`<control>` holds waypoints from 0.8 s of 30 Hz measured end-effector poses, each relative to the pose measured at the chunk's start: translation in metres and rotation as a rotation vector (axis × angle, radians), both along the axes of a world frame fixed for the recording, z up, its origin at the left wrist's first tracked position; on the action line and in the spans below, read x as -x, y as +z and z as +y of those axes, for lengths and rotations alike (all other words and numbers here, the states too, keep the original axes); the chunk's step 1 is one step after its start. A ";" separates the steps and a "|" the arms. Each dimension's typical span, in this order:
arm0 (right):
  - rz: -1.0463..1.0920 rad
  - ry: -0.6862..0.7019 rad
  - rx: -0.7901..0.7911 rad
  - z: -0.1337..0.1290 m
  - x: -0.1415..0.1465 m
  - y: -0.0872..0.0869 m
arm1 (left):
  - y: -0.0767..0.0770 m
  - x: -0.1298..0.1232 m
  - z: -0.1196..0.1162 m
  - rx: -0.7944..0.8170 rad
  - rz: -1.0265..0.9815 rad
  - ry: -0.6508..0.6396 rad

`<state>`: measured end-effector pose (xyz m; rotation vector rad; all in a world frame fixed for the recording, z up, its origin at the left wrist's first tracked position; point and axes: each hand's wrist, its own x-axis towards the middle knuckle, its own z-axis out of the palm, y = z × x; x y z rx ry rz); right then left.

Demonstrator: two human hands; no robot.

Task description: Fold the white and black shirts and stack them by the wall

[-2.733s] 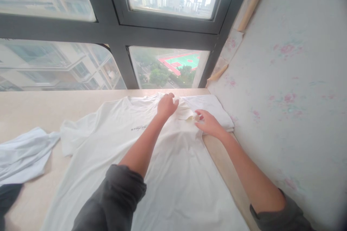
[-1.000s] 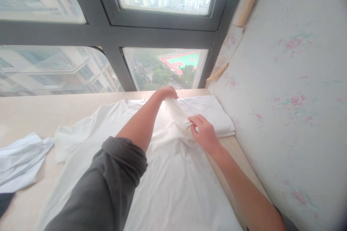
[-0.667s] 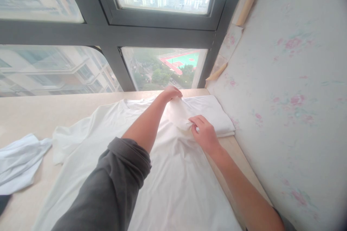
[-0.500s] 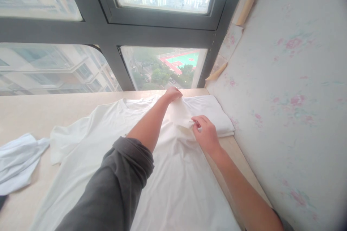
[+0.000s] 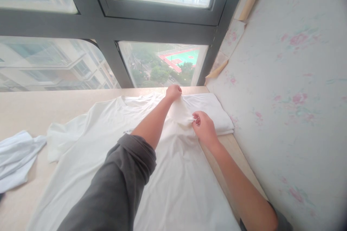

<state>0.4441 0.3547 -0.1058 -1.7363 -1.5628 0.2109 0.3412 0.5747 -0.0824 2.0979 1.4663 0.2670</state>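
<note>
Left hand (image 5: pixel 174 93): fingers are clamping the white T-shirt's (image 5: pixel 176 173) sleeve (image 5: pixel 179 112) top. Right hand (image 5: pixel 205 126): fingers are pinching sleeve edge. Both are working at the shirt's 1 o'clock. Shirt is lying spread on the windowsill (image 5: pixel 24 113). Folded white cloth (image 5: pixel 210 106) is lying at 2, crumpled white garment (image 5: pixel 17 160) at 9, window (image 5: pixel 162 32) is standing at 12.

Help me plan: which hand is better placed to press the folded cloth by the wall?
Probably the right hand: it's beside the folded cloth, nearer the wall; the left hand grips the shirt farther left.
</note>
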 end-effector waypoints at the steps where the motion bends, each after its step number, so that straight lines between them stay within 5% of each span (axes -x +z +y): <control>1: -0.005 0.031 -0.022 -0.001 -0.002 0.000 | -0.002 0.000 0.000 -0.022 0.000 -0.009; 8: -0.055 0.105 -0.017 -0.008 -0.013 -0.004 | -0.003 0.001 -0.015 -0.170 0.004 -0.046; 12: 0.025 0.088 -0.008 -0.008 -0.022 -0.001 | 0.023 0.017 -0.038 -0.271 0.036 -0.052; 15: 0.065 0.043 0.061 -0.005 -0.032 0.005 | 0.048 0.036 -0.079 -0.344 0.087 -0.079; 19: 0.058 0.012 0.265 0.012 -0.046 0.015 | 0.052 0.056 -0.189 -0.347 0.152 -0.200; 22: 0.048 0.037 0.347 0.040 -0.051 0.020 | 0.016 0.053 -0.311 -0.307 0.144 -0.475; 24: 0.046 0.057 0.403 0.064 -0.050 0.023 | -0.019 0.041 -0.394 -0.433 0.037 -0.609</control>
